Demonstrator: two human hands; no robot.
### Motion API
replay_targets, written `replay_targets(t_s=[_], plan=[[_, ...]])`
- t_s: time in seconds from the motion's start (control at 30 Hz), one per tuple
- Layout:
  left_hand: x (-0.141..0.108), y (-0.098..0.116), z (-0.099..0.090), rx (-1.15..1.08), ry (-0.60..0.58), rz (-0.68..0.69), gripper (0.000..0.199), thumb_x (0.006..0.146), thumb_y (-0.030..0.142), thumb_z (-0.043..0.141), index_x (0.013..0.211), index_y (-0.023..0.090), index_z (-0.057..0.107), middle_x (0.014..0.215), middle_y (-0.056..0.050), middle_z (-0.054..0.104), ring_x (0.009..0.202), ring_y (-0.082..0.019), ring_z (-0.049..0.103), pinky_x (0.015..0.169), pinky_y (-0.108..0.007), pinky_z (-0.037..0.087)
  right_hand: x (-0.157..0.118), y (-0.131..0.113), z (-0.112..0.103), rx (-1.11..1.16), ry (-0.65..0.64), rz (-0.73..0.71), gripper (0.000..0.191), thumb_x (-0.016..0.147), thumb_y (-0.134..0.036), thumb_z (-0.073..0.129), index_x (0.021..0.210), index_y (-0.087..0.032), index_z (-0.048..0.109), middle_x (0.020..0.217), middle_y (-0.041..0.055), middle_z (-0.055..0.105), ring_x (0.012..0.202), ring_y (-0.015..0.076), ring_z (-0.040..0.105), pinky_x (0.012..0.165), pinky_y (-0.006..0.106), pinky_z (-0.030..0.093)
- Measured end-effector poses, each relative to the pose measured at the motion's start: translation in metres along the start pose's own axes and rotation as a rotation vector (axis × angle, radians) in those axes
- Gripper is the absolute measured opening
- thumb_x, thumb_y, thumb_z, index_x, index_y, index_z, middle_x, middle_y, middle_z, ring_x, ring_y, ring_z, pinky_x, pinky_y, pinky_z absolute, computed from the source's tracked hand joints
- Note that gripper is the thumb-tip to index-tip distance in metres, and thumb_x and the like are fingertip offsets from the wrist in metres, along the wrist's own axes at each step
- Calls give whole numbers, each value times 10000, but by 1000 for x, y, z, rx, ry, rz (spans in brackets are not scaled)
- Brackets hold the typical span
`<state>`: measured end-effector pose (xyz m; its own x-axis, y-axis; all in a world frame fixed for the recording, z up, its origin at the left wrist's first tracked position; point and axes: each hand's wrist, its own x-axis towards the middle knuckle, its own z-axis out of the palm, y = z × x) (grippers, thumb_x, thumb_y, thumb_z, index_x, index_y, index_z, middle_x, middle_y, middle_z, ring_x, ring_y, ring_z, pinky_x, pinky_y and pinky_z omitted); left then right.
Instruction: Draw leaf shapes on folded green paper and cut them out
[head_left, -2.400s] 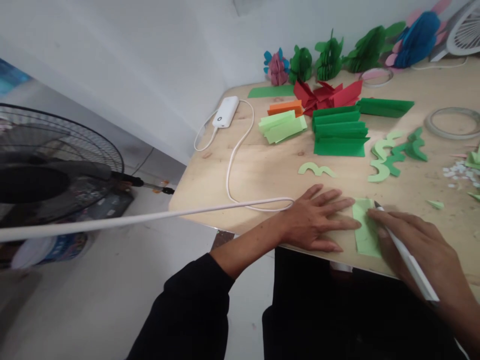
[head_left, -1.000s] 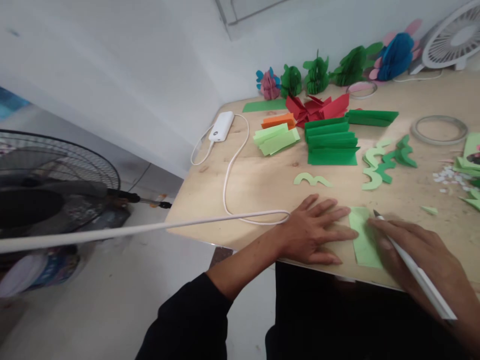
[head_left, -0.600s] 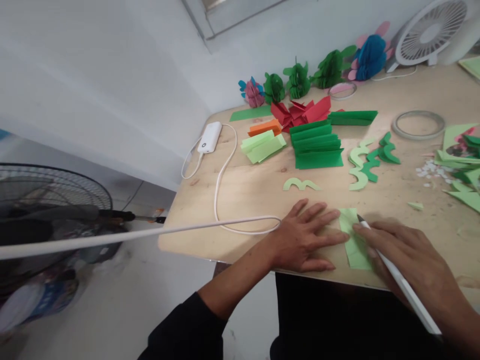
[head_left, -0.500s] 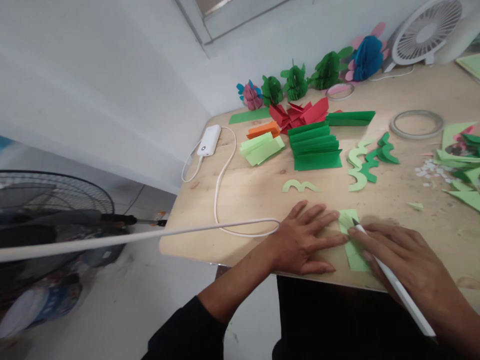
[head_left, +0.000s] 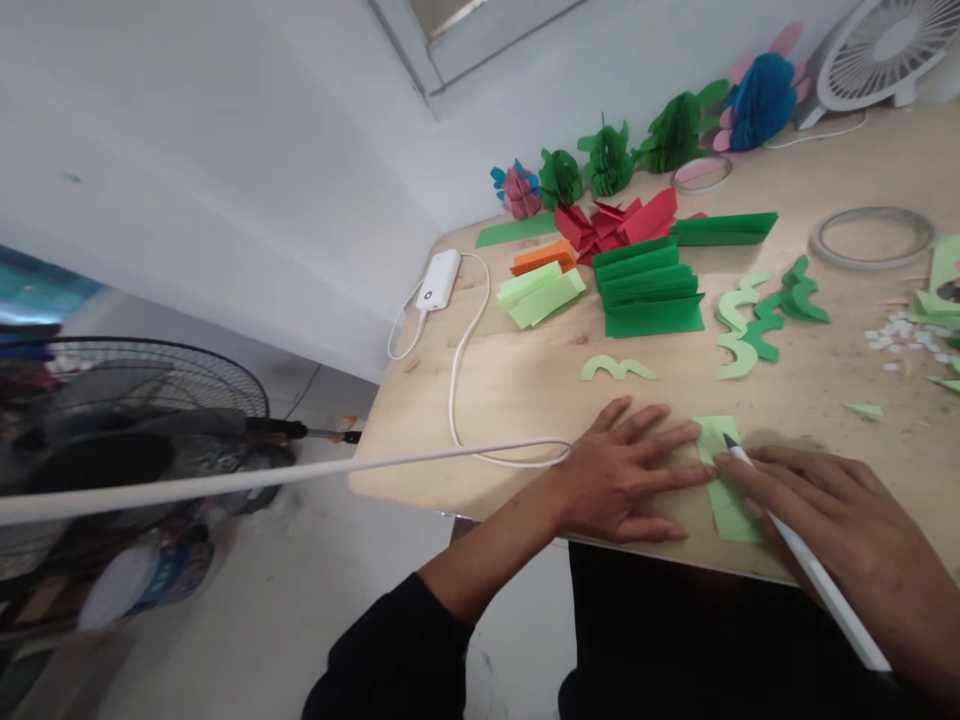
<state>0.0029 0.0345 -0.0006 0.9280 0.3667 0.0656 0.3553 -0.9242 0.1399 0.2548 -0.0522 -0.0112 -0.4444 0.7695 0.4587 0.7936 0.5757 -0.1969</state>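
On the wooden surface (head_left: 517,400), finished honeycomb paper decorations (head_left: 607,160) line the wall, and cut green curves (head_left: 739,340) lie beside a folded green stack (head_left: 649,290). Your light green strip (head_left: 727,505) looks uncut so far, near the front edge. Your left grip (head_left: 630,470) is spread open, pressing flat beside it; your right grip (head_left: 832,510) closes on a white pen-style tool (head_left: 817,590), whose tip has moved from the strip's top corner onto its face.

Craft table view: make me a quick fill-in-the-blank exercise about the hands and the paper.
The left hand lies ____ on the wooden table.
The craft knife in the right hand has its tip over a paper strip coloured ____.
The folded paper just beyond the dark green pleated stack is ____.

Missing words: flat, light green, red.
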Motion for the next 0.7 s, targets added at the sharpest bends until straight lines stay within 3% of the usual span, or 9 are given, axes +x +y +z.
replay_targets(t_s=[0.43, 0.7], plan=[[2, 2, -6, -5, -42, -23, 623, 912, 686, 457, 1442, 363, 504, 1607, 4, 374, 1490, -299, 284, 1215, -538, 169, -4, 3, -2, 14, -65, 63, 480, 951, -267, 396, 1413, -241, 523, 1200, 115, 718, 1116, 285, 643, 871, 400, 446], [2, 1, -7, -11, -25, -20, 622, 913, 676, 464, 1440, 351, 511, 1605, -15, 378, 1490, -294, 294, 1216, -522, 173, -2, 3, -5, -3, -62, 29, 519, 942, -246, 431, 1459, -230, 463, 1175, 103, 734, 1156, 296, 625, 888, 403, 447]])
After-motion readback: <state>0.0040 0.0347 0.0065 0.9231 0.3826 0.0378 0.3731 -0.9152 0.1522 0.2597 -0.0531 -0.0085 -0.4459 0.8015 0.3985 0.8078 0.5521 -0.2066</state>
